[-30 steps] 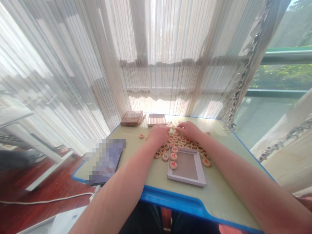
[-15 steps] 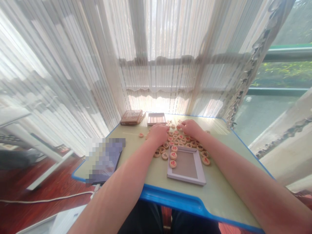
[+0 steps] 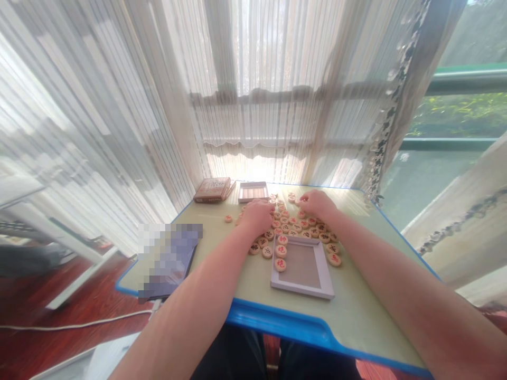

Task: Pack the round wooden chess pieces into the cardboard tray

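Sliding a little farther back since half a second ago, right hand (image 3: 317, 204) sits at the far edge of the chess pieces (image 3: 295, 224); left hand (image 3: 257, 216) has barely moved. White tray (image 3: 301, 289) shows its grey floor, and three pieces line its left rim. Small tray (image 3: 253, 191) and brown box (image 3: 213, 189) sit at the worktop's (image 3: 356, 311) far edge. Both hands are palm-down with fingers curled on the pieces; grip cannot be told.

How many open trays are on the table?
2. The near tray lies just this side of the pieces; the far tray sits by the curtain, beside the brown box. None seems hidden.
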Motion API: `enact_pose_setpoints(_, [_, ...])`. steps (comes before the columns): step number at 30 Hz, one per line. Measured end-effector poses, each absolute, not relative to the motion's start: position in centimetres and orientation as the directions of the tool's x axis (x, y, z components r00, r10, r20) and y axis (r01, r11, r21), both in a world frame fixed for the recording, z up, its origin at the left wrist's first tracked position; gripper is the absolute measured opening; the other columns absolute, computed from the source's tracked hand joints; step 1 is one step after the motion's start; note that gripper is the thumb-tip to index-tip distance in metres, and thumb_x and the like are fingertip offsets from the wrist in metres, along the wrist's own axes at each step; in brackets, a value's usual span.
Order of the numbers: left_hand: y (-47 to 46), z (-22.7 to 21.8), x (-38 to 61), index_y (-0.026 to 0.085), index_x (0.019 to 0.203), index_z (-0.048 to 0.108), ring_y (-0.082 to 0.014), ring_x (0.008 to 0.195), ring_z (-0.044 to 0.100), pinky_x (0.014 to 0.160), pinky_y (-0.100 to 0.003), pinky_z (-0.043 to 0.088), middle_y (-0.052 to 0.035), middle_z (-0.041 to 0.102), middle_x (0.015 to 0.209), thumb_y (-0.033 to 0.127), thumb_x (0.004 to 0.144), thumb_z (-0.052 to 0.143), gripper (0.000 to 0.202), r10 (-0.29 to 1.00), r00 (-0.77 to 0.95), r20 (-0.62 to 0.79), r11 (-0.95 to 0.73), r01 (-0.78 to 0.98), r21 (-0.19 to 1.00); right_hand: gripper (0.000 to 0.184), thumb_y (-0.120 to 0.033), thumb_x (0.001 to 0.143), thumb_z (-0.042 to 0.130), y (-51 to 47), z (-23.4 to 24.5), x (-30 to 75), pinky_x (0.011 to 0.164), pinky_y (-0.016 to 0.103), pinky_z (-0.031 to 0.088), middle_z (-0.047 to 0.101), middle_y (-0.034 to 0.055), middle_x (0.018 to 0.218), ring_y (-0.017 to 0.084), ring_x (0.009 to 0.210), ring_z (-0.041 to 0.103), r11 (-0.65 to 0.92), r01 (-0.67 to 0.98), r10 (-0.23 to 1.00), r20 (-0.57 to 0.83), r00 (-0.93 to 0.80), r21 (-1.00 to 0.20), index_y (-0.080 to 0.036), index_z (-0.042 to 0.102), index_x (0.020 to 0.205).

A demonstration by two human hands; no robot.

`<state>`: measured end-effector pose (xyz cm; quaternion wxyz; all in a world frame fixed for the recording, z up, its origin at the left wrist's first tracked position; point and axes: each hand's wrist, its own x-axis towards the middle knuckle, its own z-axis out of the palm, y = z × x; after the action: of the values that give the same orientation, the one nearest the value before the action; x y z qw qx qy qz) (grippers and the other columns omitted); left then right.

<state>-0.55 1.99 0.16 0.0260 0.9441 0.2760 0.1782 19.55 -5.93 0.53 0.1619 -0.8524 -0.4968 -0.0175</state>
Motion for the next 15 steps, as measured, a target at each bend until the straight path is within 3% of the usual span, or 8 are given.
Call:
enact_pose_setpoints(5, [2.0, 0.2, -0.6, 0.022, 0.095, 0.070, -0.0210, 0.103, 0.055, 0.093, -0.034, 0.043, -0.0018, 0.068, 0.103, 0.012, 0.073, 0.045, 0.035, 0.525, 0.785, 0.328, -0.849, 0.510, 0.137, 0.031, -0.042, 0.072, 0.057, -6.0, 0.7, 20.1, 0.070, 0.028, 0.043, 0.071, 0.0066, 0.084, 0.022, 0.083, 0.060, -0.442, 0.822, 0.852, 0.120, 0.510, -0.359, -0.021, 0.074, 0.088])
enact_pose_setpoints(15, [2.2, 0.2, -0.6, 0.023, 0.093, 0.070, -0.0206, 0.103, 0.055, 0.094, -0.034, 0.044, -0.0024, 0.068, 0.100, 0.012, 0.075, 0.045, 0.033, 0.529, 0.783, 0.326, -0.846, 0.519, 0.125, 0.035, -0.052, 0.066, 0.063, -5.4, 0.5, 19.1, 0.089, 0.041, 0.035, 0.062, 0.0068, 0.107, 0.031, 0.108, 0.044, -0.373, 0.893, 0.888, 0.184, 0.422, -0.252, -0.024, 0.075, 0.083])
